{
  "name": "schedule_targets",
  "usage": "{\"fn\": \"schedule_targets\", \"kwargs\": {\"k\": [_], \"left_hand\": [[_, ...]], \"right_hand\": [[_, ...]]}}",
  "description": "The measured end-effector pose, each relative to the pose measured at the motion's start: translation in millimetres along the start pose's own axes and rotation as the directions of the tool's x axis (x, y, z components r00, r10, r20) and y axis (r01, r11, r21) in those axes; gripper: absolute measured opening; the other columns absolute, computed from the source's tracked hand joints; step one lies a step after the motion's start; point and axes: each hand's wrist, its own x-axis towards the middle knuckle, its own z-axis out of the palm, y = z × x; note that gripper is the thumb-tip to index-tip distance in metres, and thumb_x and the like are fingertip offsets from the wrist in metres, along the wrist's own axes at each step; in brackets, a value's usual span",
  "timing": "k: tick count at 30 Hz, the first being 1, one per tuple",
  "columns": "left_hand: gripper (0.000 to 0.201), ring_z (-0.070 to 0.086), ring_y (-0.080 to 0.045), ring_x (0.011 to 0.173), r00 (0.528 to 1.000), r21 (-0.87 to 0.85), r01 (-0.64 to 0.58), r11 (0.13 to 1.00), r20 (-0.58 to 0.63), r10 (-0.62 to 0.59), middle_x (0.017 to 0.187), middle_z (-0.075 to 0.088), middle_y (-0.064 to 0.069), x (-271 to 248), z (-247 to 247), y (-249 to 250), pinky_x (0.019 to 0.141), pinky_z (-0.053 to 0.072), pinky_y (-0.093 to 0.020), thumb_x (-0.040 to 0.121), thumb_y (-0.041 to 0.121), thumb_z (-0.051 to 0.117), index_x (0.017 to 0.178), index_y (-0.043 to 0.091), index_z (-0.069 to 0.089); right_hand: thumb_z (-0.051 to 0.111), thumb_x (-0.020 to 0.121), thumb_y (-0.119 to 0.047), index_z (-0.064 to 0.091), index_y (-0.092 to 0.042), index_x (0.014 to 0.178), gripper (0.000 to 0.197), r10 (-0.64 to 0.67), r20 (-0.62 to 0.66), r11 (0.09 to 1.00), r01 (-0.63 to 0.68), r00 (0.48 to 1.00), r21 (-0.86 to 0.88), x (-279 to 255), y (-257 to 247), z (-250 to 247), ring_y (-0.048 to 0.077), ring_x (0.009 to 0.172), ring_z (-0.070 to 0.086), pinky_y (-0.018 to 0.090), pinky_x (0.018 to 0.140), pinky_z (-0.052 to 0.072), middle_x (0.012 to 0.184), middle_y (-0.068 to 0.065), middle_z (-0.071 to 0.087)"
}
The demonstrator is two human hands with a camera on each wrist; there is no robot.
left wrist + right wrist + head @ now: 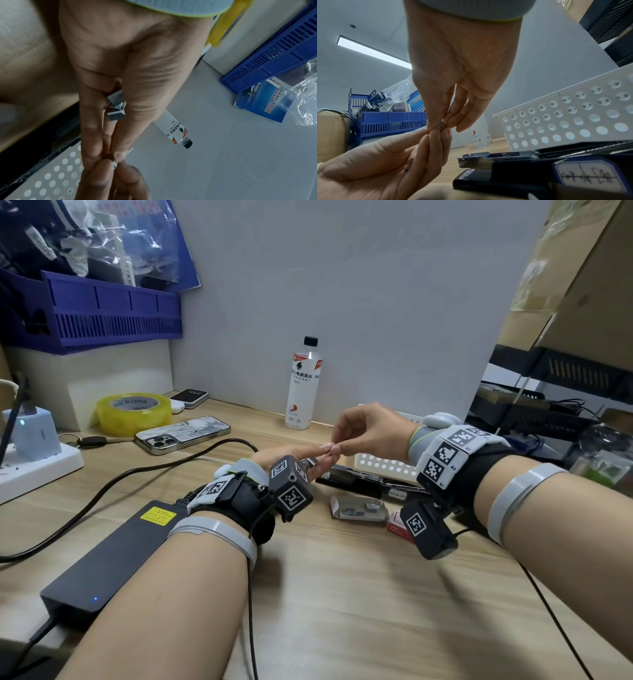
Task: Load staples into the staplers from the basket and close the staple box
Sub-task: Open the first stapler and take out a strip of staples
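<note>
My left hand is held palm up above the desk, with several short staple strips cradled between its thumb and fingers. At its fingertips my right hand comes down from above, its thumb and fingers pinching a small staple piece; the left thumb and fingertip touch that same piece. Just beyond the hands a black stapler lies on the desk with its top swung open and the metal staple channel bare. The staple box lies open in front of it.
A white perforated basket stands behind the stapler. A water bottle stands by the back wall. At the left lie a phone, a roll of yellow tape, a dark power brick and its cable.
</note>
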Motion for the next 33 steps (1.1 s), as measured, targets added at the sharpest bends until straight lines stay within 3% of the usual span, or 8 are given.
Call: {"fn": "schedule_targets", "kwargs": {"k": [7,10,14,16,19,25,33], "left_hand": [[0.039,0.072,-0.016,0.088,0.986,0.093,-0.089,0.992,-0.131,0.1,0.097,0.07,-0.013,3.6,0.8,-2.4,0.071,0.06,-0.023,0.079,0.002,0.076,0.116,-0.002,0.063],[0.028,0.07,-0.015,0.086,0.979,0.139,-0.124,0.982,-0.143,0.144,0.091,0.069,-0.014,3.0,4.1,-2.6,0.078,0.059,-0.021,0.081,0.002,0.072,0.108,-0.002,0.064],[0.031,0.068,-0.016,0.089,0.963,0.113,-0.155,0.981,-0.204,0.175,0.089,0.07,-0.016,1.5,4.7,-1.7,0.089,0.054,-0.022,0.066,-0.002,0.077,0.095,-0.003,0.067],[0.026,0.068,-0.015,0.088,0.948,0.099,-0.175,0.98,-0.251,0.195,0.092,0.07,-0.014,1.3,3.8,-1.4,0.086,0.055,-0.023,0.068,-0.001,0.076,0.091,-0.002,0.065],[0.009,0.068,-0.014,0.085,0.936,0.105,-0.195,0.975,-0.278,0.217,0.092,0.069,-0.012,0.7,4.1,-2.3,0.078,0.055,-0.022,0.085,0.003,0.069,0.091,-0.001,0.063],[0.011,0.069,-0.015,0.079,0.922,0.102,-0.205,0.973,-0.313,0.227,0.091,0.069,-0.015,0.2,5.5,-3.4,0.066,0.058,-0.021,0.09,0.002,0.066,0.097,-0.005,0.061],[0.012,0.069,-0.015,0.086,0.921,0.129,-0.2,0.971,-0.313,0.231,0.09,0.07,-0.014,0.2,5.3,-3.1,0.075,0.057,-0.023,0.089,0.002,0.066,0.099,-0.003,0.062]], "right_hand": [[0.082,0.082,-0.026,0.079,-0.016,0.096,0.018,0.028,0.021,1.0,-0.028,0.999,0.012,-4.7,0.8,-2.0,0.012,0.078,0.073,0.026,0.077,0.059,0.083,0.003,0.077],[0.081,0.084,-0.024,0.078,-0.016,0.095,0.014,0.033,0.027,0.999,-0.033,0.999,-0.006,-6.1,1.4,-3.6,0.015,0.081,0.074,0.028,0.08,0.06,0.086,0.005,0.077],[0.078,0.085,-0.017,0.075,-0.015,0.094,0.01,0.1,0.012,0.988,-0.097,0.995,-0.122,-5.1,8.3,-3.8,0.015,0.073,0.072,0.029,0.079,0.059,0.077,0.002,0.072],[0.076,0.084,-0.014,0.074,-0.017,0.09,0.008,0.142,0.002,0.958,-0.137,0.99,-0.252,-5.1,12.3,-2.0,0.01,0.067,0.067,0.027,0.074,0.055,0.073,-0.003,0.068],[0.078,0.081,-0.013,0.072,-0.02,0.084,0.009,0.19,0.012,0.915,-0.172,0.982,-0.364,-5.8,15.2,1.4,0.011,0.067,0.063,0.026,0.071,0.052,0.074,-0.004,0.068],[0.08,0.079,-0.017,0.071,-0.023,0.081,0.011,0.214,0.008,0.865,-0.186,0.977,-0.467,-3.3,13.0,9.0,0.009,0.069,0.057,0.021,0.059,0.041,0.074,-0.009,0.063],[0.08,0.08,-0.02,0.069,-0.025,0.077,0.012,0.222,0.019,0.869,-0.189,0.975,-0.458,-4.5,14.4,12.3,0.01,0.072,0.059,0.022,0.061,0.042,0.076,-0.008,0.066]]}}
